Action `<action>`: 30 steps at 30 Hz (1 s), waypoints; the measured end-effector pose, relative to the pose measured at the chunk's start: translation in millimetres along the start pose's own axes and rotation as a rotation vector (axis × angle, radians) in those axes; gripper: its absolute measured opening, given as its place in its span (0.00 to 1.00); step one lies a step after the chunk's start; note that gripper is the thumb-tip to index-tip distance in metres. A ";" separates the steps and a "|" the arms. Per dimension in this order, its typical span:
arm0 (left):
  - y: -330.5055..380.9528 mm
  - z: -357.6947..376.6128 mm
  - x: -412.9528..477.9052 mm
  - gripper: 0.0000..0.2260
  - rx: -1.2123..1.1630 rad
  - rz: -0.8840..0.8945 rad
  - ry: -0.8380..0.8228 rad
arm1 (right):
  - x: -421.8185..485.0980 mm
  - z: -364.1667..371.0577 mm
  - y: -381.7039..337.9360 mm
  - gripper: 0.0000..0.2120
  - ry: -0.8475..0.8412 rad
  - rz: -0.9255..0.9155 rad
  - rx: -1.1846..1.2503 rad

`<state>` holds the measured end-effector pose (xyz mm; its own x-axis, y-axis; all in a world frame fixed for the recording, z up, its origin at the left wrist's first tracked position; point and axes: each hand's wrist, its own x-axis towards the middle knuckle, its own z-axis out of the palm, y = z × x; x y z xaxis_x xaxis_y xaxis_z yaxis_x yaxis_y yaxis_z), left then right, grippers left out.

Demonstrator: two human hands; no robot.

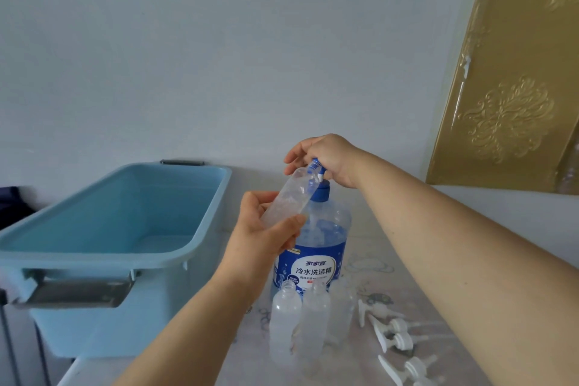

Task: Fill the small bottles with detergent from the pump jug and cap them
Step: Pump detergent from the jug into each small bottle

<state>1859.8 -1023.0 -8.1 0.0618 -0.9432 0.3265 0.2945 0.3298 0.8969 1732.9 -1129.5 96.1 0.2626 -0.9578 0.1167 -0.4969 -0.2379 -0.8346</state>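
Observation:
A clear jug of detergent (316, 244) with a blue label and blue pump top stands on the table. My right hand (326, 157) rests on top of the pump head, fingers curled over it. My left hand (266, 229) grips a small clear bottle (289, 194), tilted so its mouth meets the pump spout; some liquid shows inside. Three small frosted bottles (310, 320) stand uncapped in front of the jug. Several white pump caps (394, 332) lie on the table to their right.
A large light-blue plastic tub (156, 197) with grey handles sits at the left of the table (470, 354), close to the jug. A gold embossed panel (507, 78) leans against the wall at the right.

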 end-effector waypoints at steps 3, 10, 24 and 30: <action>-3.1 -0.6 -0.6 0.17 0.006 -0.017 -0.001 | -0.5 2.2 3.5 0.20 0.013 -0.011 -0.015; -12.6 -5.2 -6.0 0.16 0.034 -0.061 0.011 | 0.5 12.6 16.8 0.19 0.039 -0.016 -0.052; -3.4 -0.9 1.1 0.16 0.005 -0.031 0.014 | -5.7 2.3 -1.7 0.20 0.022 0.001 -0.014; -11.9 -4.6 -2.5 0.17 0.024 -0.054 0.007 | 3.4 9.5 15.3 0.21 0.070 -0.034 -0.086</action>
<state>1860.5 -1024.8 -20.9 0.0532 -0.9597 0.2758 0.2749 0.2796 0.9199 1734.1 -1134.9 78.6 0.2234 -0.9571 0.1843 -0.5588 -0.2807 -0.7804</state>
